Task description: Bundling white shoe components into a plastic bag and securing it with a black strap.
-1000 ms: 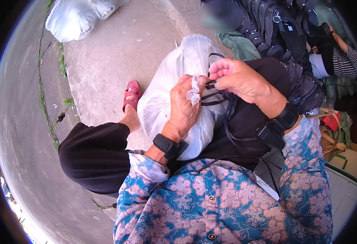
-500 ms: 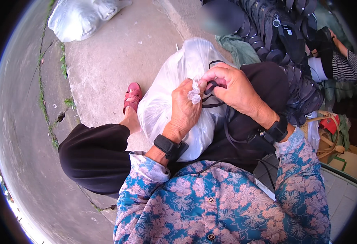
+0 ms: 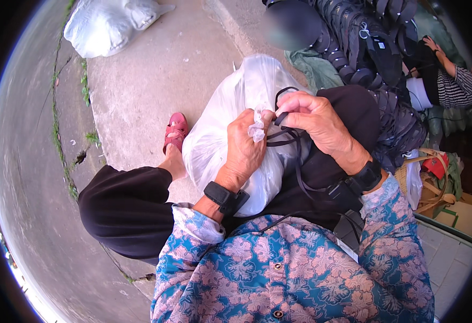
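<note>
A full white plastic bag [image 3: 220, 116] rests between my legs. My left hand [image 3: 245, 142] is closed round the bag's gathered neck, and a crumpled white tuft sticks up beside the thumb. A thin flat black strap [image 3: 298, 156] loops about the neck and trails down over my thigh. With thumb and forefinger my right hand [image 3: 316, 121] pinches part of this strap, just right of my left thumb. How the strap winds behind the fingers is hidden.
Another white plastic bag [image 3: 109, 27] lies on the concrete at far left. Rows of stacked dark items [image 3: 349, 37] and a green cloth [image 3: 316, 70] are at far right. A person in a striped sleeve [image 3: 459, 89] sits beyond; a basket [image 3: 416, 183] stands to the right.
My right hand has shifted slightly right and turned, drawing the strap a little away from the bag's neck. My left hand keeps its hold almost in place.
</note>
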